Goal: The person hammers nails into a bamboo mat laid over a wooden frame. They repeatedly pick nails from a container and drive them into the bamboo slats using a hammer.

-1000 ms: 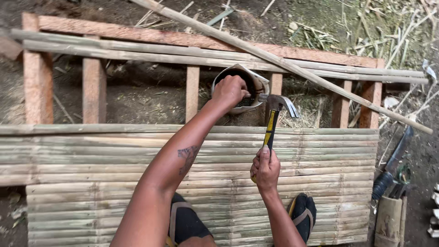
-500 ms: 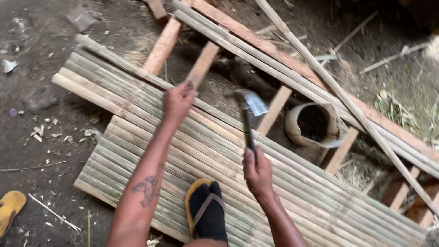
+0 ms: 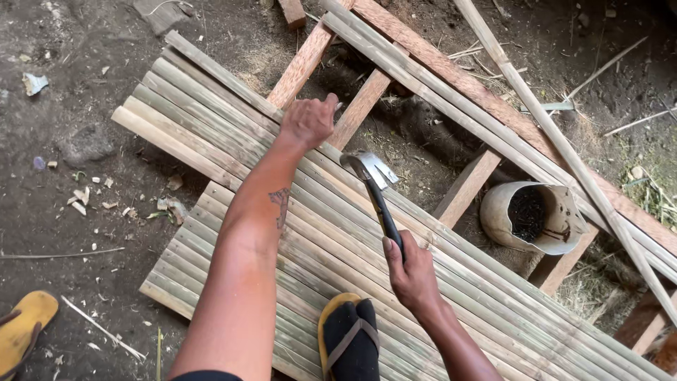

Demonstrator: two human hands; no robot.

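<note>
Right hand (image 3: 411,274) is clamped on the hammer (image 3: 376,189) handle. Left hand (image 3: 308,121), fingers curled together, rests on the bamboo slats (image 3: 211,120) edge.

Matt split-bamboo slats (image 3: 296,233), rough reddish wooden frame (image 3: 303,63), dull metal hammer head (image 3: 367,168)

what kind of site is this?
Likely an outdoor, makeshift carpentry spot on bare ground. Split bamboo slats lie across a rough wooden frame; the right hand holds a hammer, the left hand presses on the slats.
</note>
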